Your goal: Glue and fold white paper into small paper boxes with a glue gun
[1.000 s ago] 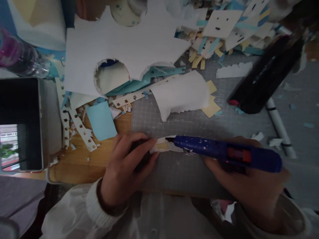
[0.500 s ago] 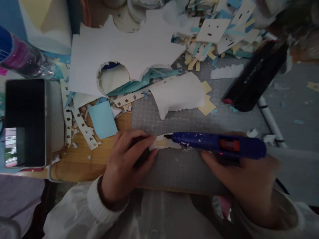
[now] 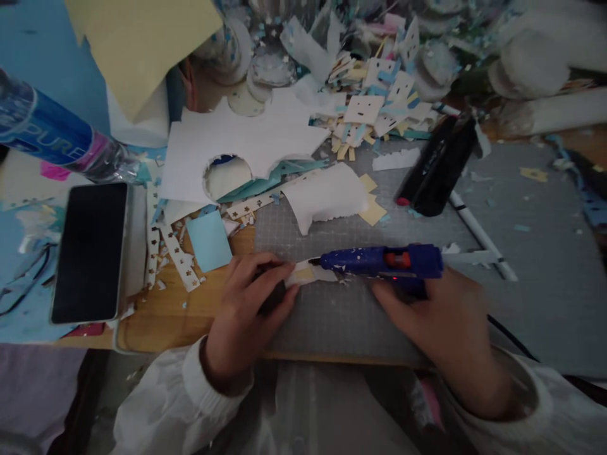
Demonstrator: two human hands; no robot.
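Lower centre of frame: left hand (image 3: 246, 303) fingers pinched on small paper piece (image 3: 306, 273); right hand (image 3: 436, 322) clamped around blue glue gun (image 3: 384, 261), nozzle touching it. Beneath, grey cutting mat (image 3: 332, 316) on scrap-littered wooden tabletop (image 3: 161, 316).

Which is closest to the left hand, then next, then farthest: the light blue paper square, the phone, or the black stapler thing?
From the left hand:
1. Light blue paper square, just above it.
2. Phone, off to the left.
3. Black tool, far up on the right.

Paper-strewn wooden table (image 3: 156, 322), grey cutting mat (image 3: 427, 227)
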